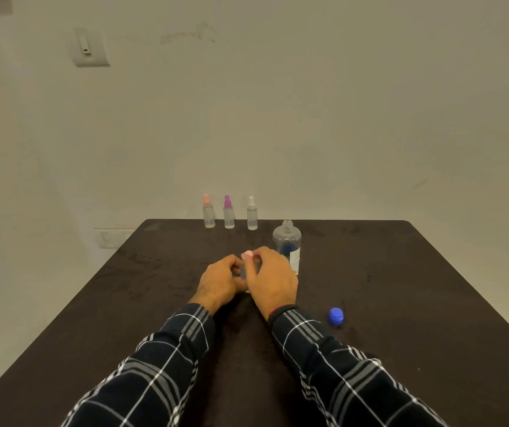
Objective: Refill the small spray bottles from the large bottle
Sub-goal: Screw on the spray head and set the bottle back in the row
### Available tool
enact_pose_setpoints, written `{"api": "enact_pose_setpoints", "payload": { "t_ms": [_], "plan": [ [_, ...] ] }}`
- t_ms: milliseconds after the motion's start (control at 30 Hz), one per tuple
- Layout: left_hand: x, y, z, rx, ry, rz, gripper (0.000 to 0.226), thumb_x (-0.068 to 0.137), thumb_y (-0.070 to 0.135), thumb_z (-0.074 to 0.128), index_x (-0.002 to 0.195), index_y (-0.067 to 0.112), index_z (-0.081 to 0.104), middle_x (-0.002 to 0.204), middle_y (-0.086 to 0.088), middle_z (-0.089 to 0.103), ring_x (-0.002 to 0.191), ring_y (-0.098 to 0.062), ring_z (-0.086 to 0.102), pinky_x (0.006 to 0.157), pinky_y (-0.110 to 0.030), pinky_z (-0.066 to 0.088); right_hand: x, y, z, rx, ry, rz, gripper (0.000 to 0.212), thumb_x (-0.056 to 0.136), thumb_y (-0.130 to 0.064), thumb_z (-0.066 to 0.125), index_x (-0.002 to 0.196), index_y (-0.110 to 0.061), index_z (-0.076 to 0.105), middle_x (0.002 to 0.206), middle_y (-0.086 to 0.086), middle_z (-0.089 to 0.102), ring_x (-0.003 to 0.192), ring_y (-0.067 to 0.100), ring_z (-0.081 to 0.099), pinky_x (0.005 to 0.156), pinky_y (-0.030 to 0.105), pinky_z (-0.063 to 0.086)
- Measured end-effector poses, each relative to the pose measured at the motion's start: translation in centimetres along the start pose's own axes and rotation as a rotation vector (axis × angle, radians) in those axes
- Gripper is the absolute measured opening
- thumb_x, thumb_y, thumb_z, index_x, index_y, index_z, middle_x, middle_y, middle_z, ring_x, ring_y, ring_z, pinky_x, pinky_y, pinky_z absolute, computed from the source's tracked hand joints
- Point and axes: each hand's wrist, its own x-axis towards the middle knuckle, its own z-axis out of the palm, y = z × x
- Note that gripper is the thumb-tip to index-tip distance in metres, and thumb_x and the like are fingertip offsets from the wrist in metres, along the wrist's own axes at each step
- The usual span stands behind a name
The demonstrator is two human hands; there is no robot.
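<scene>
Dark table (401, 272) fills the bottom of the picture, with a plain wall (308, 103) behind it. In the middle, our left hand (219, 280) curls its fingers round a small spray bottle (244, 269). Our right hand (273, 278) pinches its pink top (248, 254) with bent fingers. We think we are twisting the top, but on or off we cannot tell. To do it well, we should keep the bottle straight up and still, and turn only the top, slowly, so nothing spills. Just right of our hands stands the large bottle (287, 241), open. Its blue cap (336, 316) lies at the lower right. Three more small bottles (228, 212) wait in a row above our hands.
</scene>
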Motion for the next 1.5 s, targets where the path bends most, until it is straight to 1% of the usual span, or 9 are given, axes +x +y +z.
{"api": "enact_pose_setpoints", "payload": {
  "t_ms": [33,100,167,233,267,500,800,1133,1500],
  "plan": [
    [0.0,0.0,0.0,-0.004,-0.003,0.001,0.027,0.081,0.038,0.081,0.097,0.034,0.060,0.097,0.012,0.067,0.090,-0.006,0.062,0.074,-0.027,0.046,0.0,0.0,-0.1,-0.013,0.032,0.015,0.032,0.095,-0.058,0.046,0.092,-0.030,0.062,0.085,-0.009,0.064,0.082,0.010,0.061,0.072,0.034,0.056],
    [0.1,0.0,0.0,-0.011,-0.004,0.005,0.027,0.080,0.039,0.081,0.097,0.034,0.061,0.096,0.012,0.067,0.089,-0.005,0.062,0.070,-0.024,0.045,0.0,0.1,-0.1,0.026,0.047,0.022,0.028,0.094,-0.057,0.048,0.092,-0.031,0.058,0.085,-0.010,0.061,0.081,0.009,0.059,0.072,0.034,0.057],
    [0.1,-0.1,0.0,-0.006,0.000,0.003,0.026,0.080,0.038,0.081,0.097,0.034,0.061,0.096,0.013,0.067,0.089,-0.005,0.062,0.071,-0.025,0.045,0.2,0.2,0.2,0.124,-0.014,-0.012,0.026,0.097,-0.048,0.051,0.113,-0.030,0.060,0.107,-0.008,0.064,0.098,0.008,0.061,0.087,0.031,0.055],
    [0.1,-0.2,0.0,0.010,-0.002,0.000,0.026,0.081,0.037,0.080,0.097,0.035,0.060,0.096,0.013,0.067,0.089,-0.004,0.062,0.073,-0.026,0.045,0.6,0.2,0.5,0.155,-0.155,-0.026,0.037,0.101,-0.036,0.049,0.136,-0.025,0.054,0.133,-0.004,0.060,0.122,0.012,0.055,0.104,0.030,0.045],
    [0.1,-0.2,0.0,0.013,-0.005,0.000,0.026,0.081,0.037,0.080,0.097,0.035,0.059,0.095,0.014,0.067,0.088,-0.003,0.061,0.072,-0.026,0.045,0.8,0.2,0.7,0.146,-0.204,-0.017,0.039,0.102,-0.032,0.048,0.140,-0.024,0.053,0.138,-0.003,0.058,0.127,0.013,0.053,0.107,0.030,0.041],
    [0.0,-0.2,0.0,0.005,0.005,0.016,0.029,0.077,0.042,0.082,0.094,0.034,0.060,0.094,0.014,0.068,0.087,-0.002,0.062,0.068,-0.022,0.044,1.6,0.2,0.7,0.088,-0.204,0.052,0.038,0.098,-0.025,0.058,0.136,-0.023,0.058,0.133,0.000,0.061,0.122,0.017,0.056,0.107,0.033,0.044],
    [0.1,-0.1,0.1,0.004,-0.013,-0.006,0.029,0.081,0.038,0.081,0.100,0.034,0.059,0.099,0.010,0.066,0.091,-0.008,0.061,0.073,-0.026,0.045,2.4,-0.1,0.5,0.088,-0.194,0.114,0.019,0.094,-0.028,0.064,0.113,-0.028,0.066,0.113,-0.002,0.065,0.105,0.016,0.062,0.094,0.036,0.053],
    [0.1,-0.5,0.3,0.035,0.011,0.023,0.026,0.082,0.039,0.079,0.098,0.034,0.059,0.096,0.009,0.068,0.090,-0.009,0.063,0.080,-0.030,0.049,1.8,-0.9,0.9,0.046,-0.134,0.167,0.018,0.095,-0.029,0.062,0.113,-0.029,0.064,0.112,-0.002,0.067,0.106,0.017,0.061,0.089,0.036,0.054],
    [0.2,-0.4,0.5,0.011,0.022,0.023,0.027,0.080,0.043,0.080,0.094,0.034,0.058,0.093,0.012,0.067,0.087,-0.004,0.062,0.071,-0.026,0.046,0.7,-0.2,0.4,0.072,-0.104,0.135,0.034,0.095,-0.042,0.060,0.127,-0.030,0.063,0.122,-0.005,0.064,0.113,0.015,0.056,0.094,0.034,0.051]
  ]
}}
